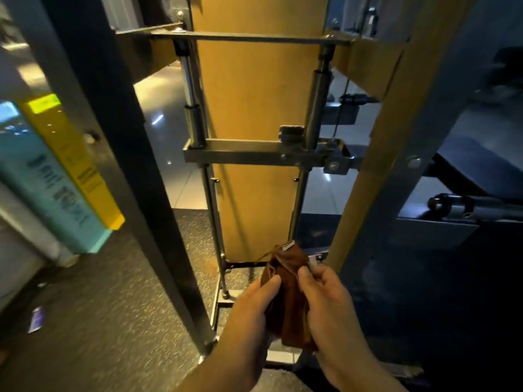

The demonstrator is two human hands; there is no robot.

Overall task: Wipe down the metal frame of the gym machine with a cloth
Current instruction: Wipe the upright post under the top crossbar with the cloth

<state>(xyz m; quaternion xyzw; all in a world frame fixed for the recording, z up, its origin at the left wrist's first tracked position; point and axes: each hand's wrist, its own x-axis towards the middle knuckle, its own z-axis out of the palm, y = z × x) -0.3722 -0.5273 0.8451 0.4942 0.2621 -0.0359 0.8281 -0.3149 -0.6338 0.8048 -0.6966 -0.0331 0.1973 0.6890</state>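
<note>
Head view: left hand (254,304) and right hand (325,301) each pinch the brown cloth (288,309), the grip of both closed on its bunched folds. The cloth is held low before the machine and appears clear of the metal frame (249,155).

Risk: frayed threads and the sewn tag may snag on the ridged knob (291,132) or bolt heads, and a thick wad may skip the guide rods (195,120).

Cloth: soft, creased. Frame: flat grey bars and smooth cylindrical rods. Tan panel (254,80) behind: matte, flat.

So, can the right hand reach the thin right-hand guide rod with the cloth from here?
Probably yes: the right hand grips the cloth just below the guide rod, with nothing between them.
</note>
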